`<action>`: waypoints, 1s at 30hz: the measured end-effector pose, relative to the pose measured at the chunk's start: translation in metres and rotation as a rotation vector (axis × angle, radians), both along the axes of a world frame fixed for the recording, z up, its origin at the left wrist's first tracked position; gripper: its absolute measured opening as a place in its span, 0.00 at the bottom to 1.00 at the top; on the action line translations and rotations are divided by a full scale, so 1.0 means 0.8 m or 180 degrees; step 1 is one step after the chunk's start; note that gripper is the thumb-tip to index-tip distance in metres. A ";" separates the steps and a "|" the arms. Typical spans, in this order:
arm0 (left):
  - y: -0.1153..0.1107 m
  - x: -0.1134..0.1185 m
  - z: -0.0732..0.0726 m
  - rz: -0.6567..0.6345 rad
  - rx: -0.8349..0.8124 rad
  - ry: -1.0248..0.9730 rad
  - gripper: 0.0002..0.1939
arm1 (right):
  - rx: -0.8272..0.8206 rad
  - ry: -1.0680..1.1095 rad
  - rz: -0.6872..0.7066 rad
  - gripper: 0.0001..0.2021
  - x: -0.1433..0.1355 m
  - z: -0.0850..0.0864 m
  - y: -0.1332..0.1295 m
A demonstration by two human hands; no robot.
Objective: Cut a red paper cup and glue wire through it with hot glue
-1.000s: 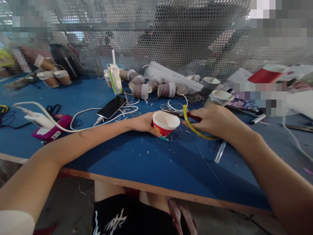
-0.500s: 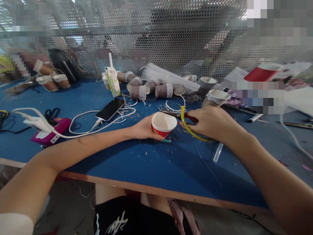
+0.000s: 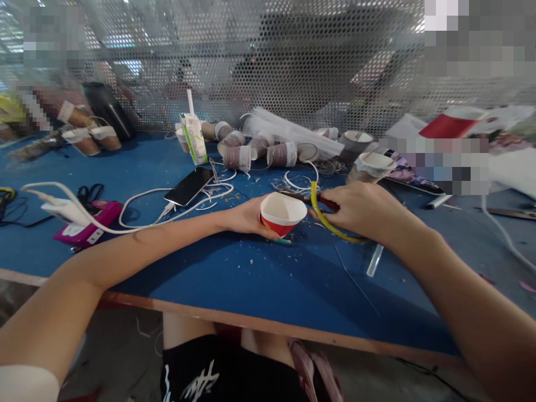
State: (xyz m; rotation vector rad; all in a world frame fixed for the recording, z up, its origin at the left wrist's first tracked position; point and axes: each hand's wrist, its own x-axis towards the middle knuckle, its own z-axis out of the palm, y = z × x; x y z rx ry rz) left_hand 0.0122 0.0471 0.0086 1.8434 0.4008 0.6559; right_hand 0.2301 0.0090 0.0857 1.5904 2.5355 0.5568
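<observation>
Near the middle of the table, my left hand (image 3: 250, 218) is wrapped round a paper cup (image 3: 280, 228), red outside and white inside. The cup's mouth faces up towards me and looks squeezed to an oval. To its right, my right hand (image 3: 355, 206) is closed on scissors with red handles (image 3: 330, 202). Their dark blades point left, behind the cup's rim; whether they touch it I cannot tell. A curved yellow strip (image 3: 324, 219) runs beside the scissors and under my right hand. I cannot tell whether my fingers hold it.
Behind my hands lie several twine-wrapped cups (image 3: 237, 158), a bundle of clear sticks (image 3: 293, 133) and a drink carton (image 3: 194, 138). On the left are a phone (image 3: 189, 187), a purple power strip (image 3: 90, 226) and white cables. A clear stick (image 3: 374, 261) lies near my right wrist.
The cup in my left hand has tilted slightly and its mouth reaches a little further right. My right hand and the scissors have hardly moved.
</observation>
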 end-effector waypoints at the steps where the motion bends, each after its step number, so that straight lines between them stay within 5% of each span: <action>1: 0.001 0.000 0.001 -0.0051 -0.0025 0.0000 0.40 | 0.0012 -0.0041 0.0022 0.18 0.000 0.000 -0.001; 30: 0.014 0.002 0.007 -0.0660 -0.0264 0.0272 0.36 | -0.0307 -0.0158 -0.0183 0.11 -0.005 0.013 0.002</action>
